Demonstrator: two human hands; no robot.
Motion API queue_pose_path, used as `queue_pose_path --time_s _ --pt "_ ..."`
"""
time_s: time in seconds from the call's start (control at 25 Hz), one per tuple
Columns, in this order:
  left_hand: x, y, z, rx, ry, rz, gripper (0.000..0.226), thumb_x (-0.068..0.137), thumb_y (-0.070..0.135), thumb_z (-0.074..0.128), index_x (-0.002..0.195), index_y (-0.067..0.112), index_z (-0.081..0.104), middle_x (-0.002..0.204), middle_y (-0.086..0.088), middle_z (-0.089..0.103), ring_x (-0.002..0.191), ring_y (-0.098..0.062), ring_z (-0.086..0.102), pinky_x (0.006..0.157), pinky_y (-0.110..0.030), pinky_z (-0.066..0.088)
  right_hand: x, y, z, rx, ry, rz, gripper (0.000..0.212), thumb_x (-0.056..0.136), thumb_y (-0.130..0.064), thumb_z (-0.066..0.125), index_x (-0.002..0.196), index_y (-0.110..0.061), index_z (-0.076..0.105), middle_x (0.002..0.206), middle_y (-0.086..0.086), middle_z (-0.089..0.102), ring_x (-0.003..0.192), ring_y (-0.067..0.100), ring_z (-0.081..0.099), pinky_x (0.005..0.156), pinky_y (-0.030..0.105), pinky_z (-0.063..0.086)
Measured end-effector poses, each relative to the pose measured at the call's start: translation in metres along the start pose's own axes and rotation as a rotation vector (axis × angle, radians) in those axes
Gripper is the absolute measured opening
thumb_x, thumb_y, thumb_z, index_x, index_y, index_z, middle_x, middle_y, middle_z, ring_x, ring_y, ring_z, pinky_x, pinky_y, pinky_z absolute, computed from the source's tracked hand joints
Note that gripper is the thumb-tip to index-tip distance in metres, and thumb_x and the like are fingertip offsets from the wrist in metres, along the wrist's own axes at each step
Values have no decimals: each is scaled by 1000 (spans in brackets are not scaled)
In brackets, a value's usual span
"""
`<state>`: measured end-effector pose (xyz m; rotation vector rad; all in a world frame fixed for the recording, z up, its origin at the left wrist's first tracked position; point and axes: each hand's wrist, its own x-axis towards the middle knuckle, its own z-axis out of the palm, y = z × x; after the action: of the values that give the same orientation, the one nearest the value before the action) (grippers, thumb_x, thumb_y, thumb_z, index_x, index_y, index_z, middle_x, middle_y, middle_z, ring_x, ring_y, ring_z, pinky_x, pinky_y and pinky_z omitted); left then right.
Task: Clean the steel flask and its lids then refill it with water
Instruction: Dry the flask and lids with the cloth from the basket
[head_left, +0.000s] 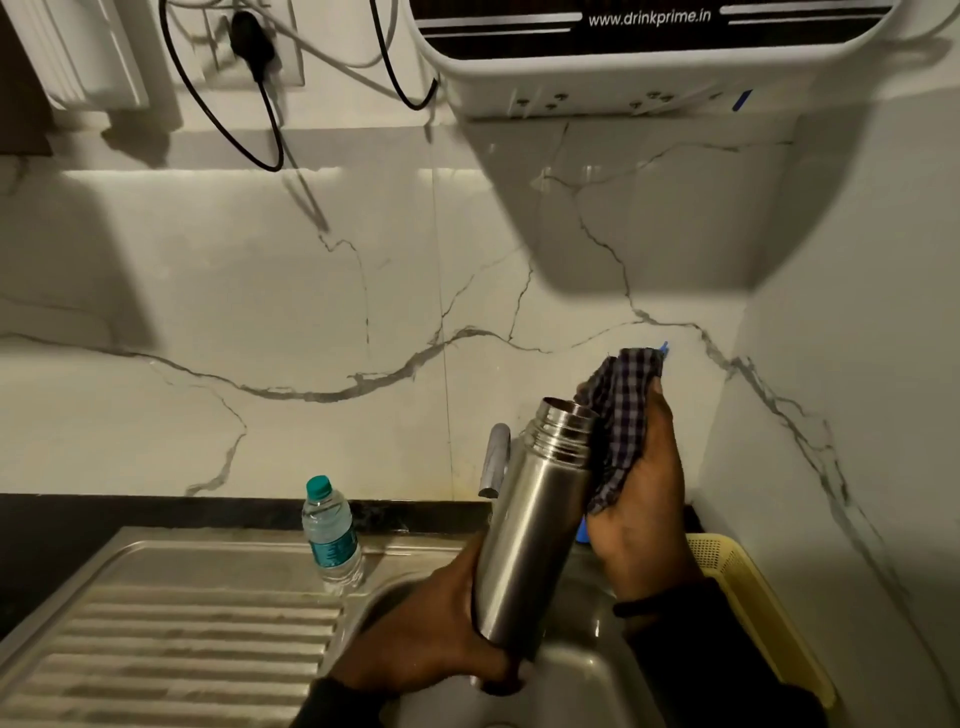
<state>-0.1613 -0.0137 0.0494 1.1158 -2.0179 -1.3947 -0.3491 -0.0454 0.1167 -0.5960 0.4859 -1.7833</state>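
The steel flask is lidless, its threaded open mouth tilted up and to the right above the sink. My left hand grips its base from below. My right hand holds a dark checked cloth bunched against the flask's neck and upper side. No lid is in view.
A steel sink basin with a ribbed draining board lies below. A small plastic water bottle stands on the board. A tap sits behind the flask, a yellow basket at right, a water purifier overhead.
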Motion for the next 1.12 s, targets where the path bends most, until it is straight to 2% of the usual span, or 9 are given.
queue_pose_path --time_s 0.16,0.28,0.4,0.56,0.76,0.84,0.92,1.04,1.12 --pt "4 -11 11 -98 212 46 93 67 8 89 130 53 36 112 8 64 101 -11 67 78 -37 61 0 -12 4 -194 -213 -166 53 99 -45 43 141 -14 44 137 10 55 126 26 53 107 43 43" --pt "7 -10 10 -66 337 75 84 64 12 89 122 52 45 106 0 64 91 -20 67 64 -34 60 4 -28 12 -961 -547 -518 51 94 -42 54 139 -19 46 134 2 53 124 16 53 102 35 47" --pt "4 -13 -6 112 482 106 85 60 19 90 122 52 40 110 9 62 96 -7 64 71 -23 58 23 -45 21 -1602 -971 -841 54 92 -46 52 141 -22 46 140 -2 45 128 14 41 105 34 38" --pt "-2 -13 -27 280 601 201 89 54 31 89 127 49 41 111 19 59 99 7 58 72 -9 49 39 -60 31 -1653 -1122 -932 50 93 -46 48 127 -12 58 125 6 53 113 18 49 95 29 42" --pt "-1 -5 -23 421 788 316 79 54 51 74 125 50 40 114 25 56 97 2 60 72 -9 48 37 -57 43 -1554 -1006 -1057 41 92 -38 50 112 -4 63 103 7 60 93 16 56 78 28 49" --pt "2 -3 -28 629 935 380 84 56 46 78 132 31 44 115 9 62 94 -6 61 78 -25 51 34 -53 36 -1573 -830 -1010 41 93 -39 46 111 -7 63 100 3 62 88 15 58 72 29 51" --pt "5 -3 -39 870 1062 434 89 56 30 92 132 17 49 120 -9 65 102 -25 62 85 -44 51 29 -44 23 -1522 -619 -828 38 94 -43 41 102 -12 62 91 -1 63 80 12 60 69 32 52" --pt "11 2 -63 1168 1077 531 87 55 14 94 130 12 50 123 -14 64 112 -29 54 96 -45 39 24 -36 9 -1552 -360 -436 39 97 -41 37 80 -11 55 70 3 59 65 15 57 71 41 52" --pt "16 4 -71 1238 1032 561 84 56 12 92 128 11 50 123 -15 64 112 -29 51 98 -44 37 22 -30 8 -1619 -192 -111 26 99 -32 42 103 -9 52 83 7 61 76 19 60 80 40 52"
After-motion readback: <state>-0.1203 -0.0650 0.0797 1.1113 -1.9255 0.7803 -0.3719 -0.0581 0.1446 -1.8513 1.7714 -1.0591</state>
